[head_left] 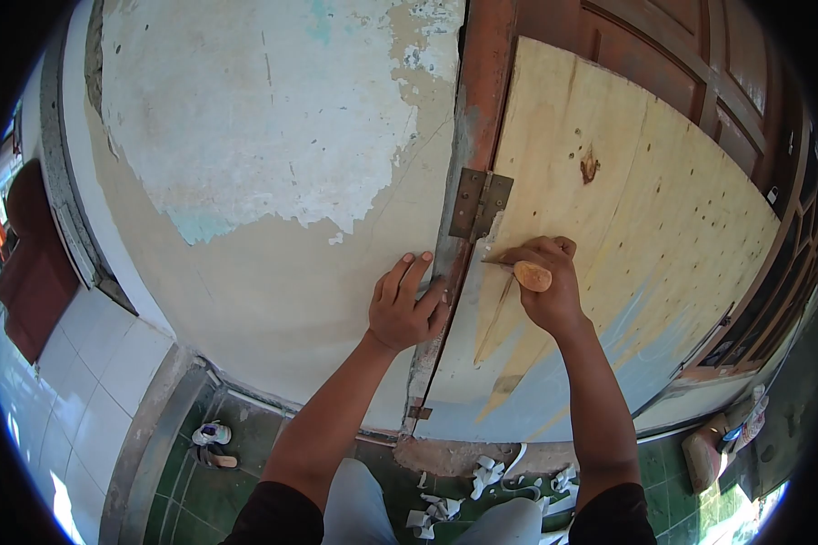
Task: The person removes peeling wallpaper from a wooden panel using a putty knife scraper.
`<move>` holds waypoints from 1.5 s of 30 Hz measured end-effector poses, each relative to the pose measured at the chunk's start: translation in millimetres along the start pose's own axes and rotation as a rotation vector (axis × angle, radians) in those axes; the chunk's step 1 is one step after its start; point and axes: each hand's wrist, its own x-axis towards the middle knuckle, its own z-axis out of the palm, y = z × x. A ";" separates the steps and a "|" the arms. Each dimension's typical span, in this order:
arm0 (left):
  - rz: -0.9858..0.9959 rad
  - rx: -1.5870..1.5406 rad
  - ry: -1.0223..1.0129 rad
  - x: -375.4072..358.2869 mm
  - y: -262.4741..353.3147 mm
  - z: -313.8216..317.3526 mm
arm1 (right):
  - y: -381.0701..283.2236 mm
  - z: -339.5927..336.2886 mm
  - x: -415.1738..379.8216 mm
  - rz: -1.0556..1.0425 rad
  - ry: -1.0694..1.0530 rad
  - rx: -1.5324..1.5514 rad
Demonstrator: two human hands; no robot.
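My right hand [547, 282] is closed round a tool with a rounded wooden handle [533, 276]. The tool's thin metal tip points left, near the edge of a plywood door panel [645, 173], just below a metal hinge [480, 204]. My left hand [409, 304] lies with its fingers spread on the wall edge beside the wooden door frame [489, 82]. It holds nothing. The panel's lower part shows pale blue paint over bare wood.
A wall with peeling paint [245, 118] stands at the left. A smaller hinge [419, 412] sits low on the frame. Pale scraps [486, 474] lie on the green floor between my knees. Shoes [212, 434] are at the lower left, a brown door [654, 54] behind the panel.
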 end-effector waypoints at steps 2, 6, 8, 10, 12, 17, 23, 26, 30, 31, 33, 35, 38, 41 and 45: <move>0.005 0.003 0.003 1.1 -1.4 0.7 | 3.1 2.6 -0.8 0.020 0.023 0.056; 0.017 -0.006 0.011 0.3 -3.7 -0.1 | 3.4 12.1 -1.9 0.083 0.198 0.199; 0.019 -0.007 0.013 -0.4 -5.3 -0.1 | 0.1 14.8 0.1 0.086 0.229 0.175; 0.018 -0.005 0.010 -0.7 -4.7 -0.1 | -2.9 17.2 0.6 0.074 0.216 0.110; 0.004 0.002 0.014 -0.3 -4.1 -1.3 | -0.8 18.6 -1.0 0.013 0.223 0.057; 0.003 -0.005 0.010 0.4 -5.3 -1.7 | 3.7 24.7 -3.7 -0.097 0.272 0.003; 0.018 -0.008 0.003 -1.7 -5.9 -1.2 | 1.8 24.1 -1.4 -0.111 0.304 0.032; 0.017 -0.008 0.001 -0.5 -6.2 -0.9 | 1.4 21.3 0.1 -0.114 0.292 0.031; 0.021 -0.002 0.001 -1.4 -5.6 -0.6 | 7.1 20.8 -2.9 -0.125 0.268 0.019; 0.023 0.000 0.002 -1.5 -6.0 -0.3 | 9.5 21.3 -3.6 -0.129 0.258 0.019; 0.019 -0.001 -0.001 -2.5 -5.5 -0.3 | 10.3 22.7 -4.3 -0.133 0.272 0.026; 0.019 0.000 0.002 -2.5 -5.8 0.5 | 11.0 24.8 -4.3 -0.136 0.290 0.030; 0.013 0.012 0.006 -2.5 -4.5 2.1 | 7.4 28.5 -3.2 -0.133 0.317 0.016; 0.004 0.034 0.001 -1.7 -2.4 2.8 | 0.6 28.0 0.1 -0.121 0.325 -0.010; 0.011 0.042 0.015 -0.7 -0.3 2.0 | 1.8 17.5 -2.1 -0.077 0.183 0.020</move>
